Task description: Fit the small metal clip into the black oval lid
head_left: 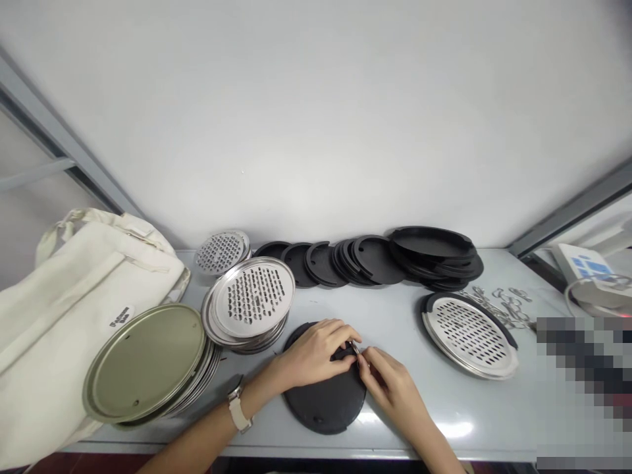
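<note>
A round black plate (323,405) lies flat near the table's front edge, partly covered by my hands. My left hand (320,352), with a watch (238,407) on its wrist, rests over the plate's upper part, fingers curled on a small black piece (340,352). At the plate's right rim my right hand (388,378) pinches a small shiny metal clip (356,349), and the left fingertips meet it there. Fingers hide most of the clip and whether it is fastened to the black piece.
Grater discs (257,296) and olive-green plates (148,362) are stacked left, beside a cream bag (99,276). Black discs (323,263) and black trays (434,243) line the wall. Right are a grater disc with black edging (471,336) and loose metal clips (511,303).
</note>
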Motion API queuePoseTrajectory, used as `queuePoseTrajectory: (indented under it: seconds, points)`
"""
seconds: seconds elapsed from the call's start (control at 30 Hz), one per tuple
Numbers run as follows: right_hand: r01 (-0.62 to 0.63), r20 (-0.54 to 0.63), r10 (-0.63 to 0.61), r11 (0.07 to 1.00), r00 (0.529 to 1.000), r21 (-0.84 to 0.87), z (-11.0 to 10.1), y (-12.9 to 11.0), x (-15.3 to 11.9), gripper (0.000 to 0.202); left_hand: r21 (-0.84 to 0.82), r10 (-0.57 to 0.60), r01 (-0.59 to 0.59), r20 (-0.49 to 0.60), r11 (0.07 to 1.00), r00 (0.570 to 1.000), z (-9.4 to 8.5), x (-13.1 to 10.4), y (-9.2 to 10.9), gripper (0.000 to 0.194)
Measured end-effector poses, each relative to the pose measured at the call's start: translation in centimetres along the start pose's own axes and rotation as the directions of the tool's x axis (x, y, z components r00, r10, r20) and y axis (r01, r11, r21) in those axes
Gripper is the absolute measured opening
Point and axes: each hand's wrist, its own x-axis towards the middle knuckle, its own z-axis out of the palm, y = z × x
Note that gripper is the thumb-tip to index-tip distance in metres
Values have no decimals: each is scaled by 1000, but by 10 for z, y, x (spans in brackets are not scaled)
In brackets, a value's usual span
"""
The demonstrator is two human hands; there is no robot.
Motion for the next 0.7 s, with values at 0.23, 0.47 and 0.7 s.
queuePoseTrajectory:
  seconds: [0.23, 0.47, 0.7]
  points:
    - [8, -7, -8, 1000, 1000, -10, 1, 2, -1, 20, -4, 1, -1, 8, 1000, 1000, -1, 1, 1, 20]
    - [24, -21, -25, 999, 999, -27, 0, 0, 0, 21, 9, 1, -1, 2, 1000, 1000, 0, 0, 0, 19]
    - [33, -36, -34, 999, 999, -35, 0, -1, 1, 21, 1, -1, 1, 2, 1000, 1000, 0, 0, 1, 20]
